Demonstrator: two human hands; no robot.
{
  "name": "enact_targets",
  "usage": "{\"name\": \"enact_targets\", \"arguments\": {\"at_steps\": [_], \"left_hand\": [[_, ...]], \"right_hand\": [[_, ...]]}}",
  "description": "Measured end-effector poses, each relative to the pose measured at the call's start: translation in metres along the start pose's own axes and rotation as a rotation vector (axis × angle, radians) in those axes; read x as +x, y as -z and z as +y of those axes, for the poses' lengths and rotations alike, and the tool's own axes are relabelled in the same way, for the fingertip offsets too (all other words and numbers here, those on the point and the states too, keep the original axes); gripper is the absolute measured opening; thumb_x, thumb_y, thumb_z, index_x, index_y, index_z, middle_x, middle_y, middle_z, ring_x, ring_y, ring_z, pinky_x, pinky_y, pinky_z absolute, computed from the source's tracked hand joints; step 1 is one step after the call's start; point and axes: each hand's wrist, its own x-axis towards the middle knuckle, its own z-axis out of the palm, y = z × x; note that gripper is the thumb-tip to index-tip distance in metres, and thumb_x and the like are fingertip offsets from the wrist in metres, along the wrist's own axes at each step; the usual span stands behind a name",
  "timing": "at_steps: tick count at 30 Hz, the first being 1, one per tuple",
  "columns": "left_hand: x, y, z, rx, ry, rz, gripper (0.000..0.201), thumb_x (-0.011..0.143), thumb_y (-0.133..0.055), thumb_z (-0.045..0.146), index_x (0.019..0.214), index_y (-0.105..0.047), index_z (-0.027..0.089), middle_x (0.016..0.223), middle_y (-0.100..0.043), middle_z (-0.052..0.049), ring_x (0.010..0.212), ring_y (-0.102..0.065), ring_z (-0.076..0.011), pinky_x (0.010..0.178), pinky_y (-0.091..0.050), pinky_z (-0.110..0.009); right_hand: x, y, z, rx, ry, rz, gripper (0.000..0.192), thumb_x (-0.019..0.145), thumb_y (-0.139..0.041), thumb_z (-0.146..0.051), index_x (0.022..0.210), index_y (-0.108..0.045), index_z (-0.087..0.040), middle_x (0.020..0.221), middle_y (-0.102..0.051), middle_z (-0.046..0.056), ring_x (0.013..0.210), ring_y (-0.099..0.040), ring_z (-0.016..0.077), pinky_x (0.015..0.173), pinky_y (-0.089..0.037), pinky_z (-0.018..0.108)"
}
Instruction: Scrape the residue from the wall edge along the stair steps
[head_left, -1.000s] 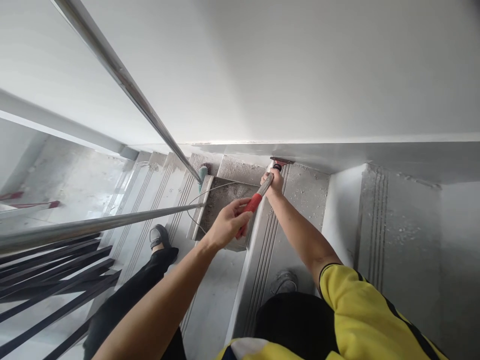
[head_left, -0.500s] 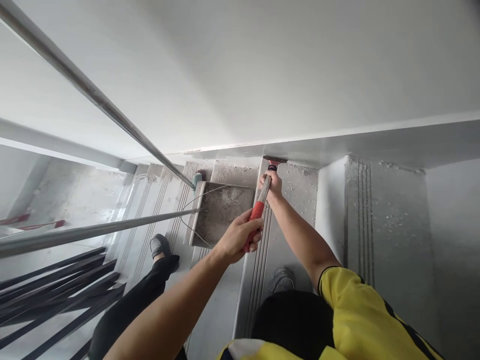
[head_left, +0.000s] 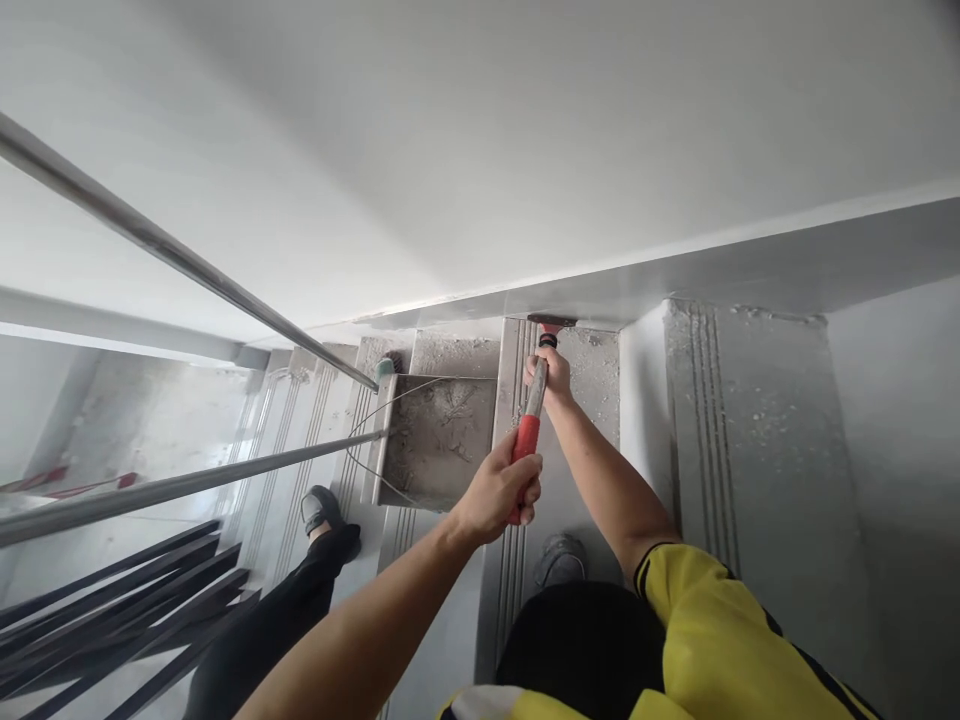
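A long-handled scraper [head_left: 535, 398] with a red grip and a wide dark blade lies across a dusty stair tread [head_left: 592, 365]. Its blade is at the back of the tread, along the foot of the wall. My left hand [head_left: 501, 483] is closed around the red grip at the near end. Farther up, my right hand [head_left: 553, 375] wraps the shaft just below the red head. Left of the scraper, a metal dustpan [head_left: 442, 430] with grey debris in it rests on the lower steps.
The dustpan's long pole [head_left: 187, 485] and a second pole [head_left: 172, 250], ending at a green brush [head_left: 388, 365], slant in from the left. Dark railing bars [head_left: 150, 600] stand lower left. Crumbs lie on the upper step [head_left: 772, 400]. My shoes [head_left: 561, 560] are on the stairs.
The view has shifted slightly. My left hand and the grip have swung a little right, so the scraper stands straighter; its blade stays by the wall.
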Motion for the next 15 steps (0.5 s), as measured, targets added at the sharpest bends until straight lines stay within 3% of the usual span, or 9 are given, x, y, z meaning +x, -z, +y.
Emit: {"name": "enact_targets", "arguments": {"at_steps": [5, 15], "left_hand": [[0.013, -0.002, -0.006, -0.026, -0.018, 0.000, 0.027, 0.072, -0.059, 0.026, 0.082, -0.035, 0.021, 0.066, -0.039, 0.006, 0.043, -0.035, -0.0035, 0.032, -0.027, -0.014], [0.014, -0.010, -0.008, 0.028, 0.010, -0.032, 0.023, 0.076, -0.056, 0.030, 0.083, -0.036, 0.021, 0.055, -0.037, 0.008, 0.038, -0.032, -0.0046, 0.031, -0.030, -0.016]], "right_hand": [[0.005, 0.012, -0.002, -0.002, -0.032, 0.035, 0.027, 0.066, -0.051, -0.024, 0.051, -0.028, -0.023, 0.036, -0.037, -0.005, 0.031, -0.032, 0.0075, 0.032, -0.026, 0.022], [0.001, 0.021, -0.008, 0.047, 0.006, 0.039, 0.027, 0.067, -0.052, -0.023, 0.051, -0.030, -0.022, 0.038, -0.038, -0.004, 0.031, -0.032, 0.0074, 0.031, -0.024, 0.022]]}}
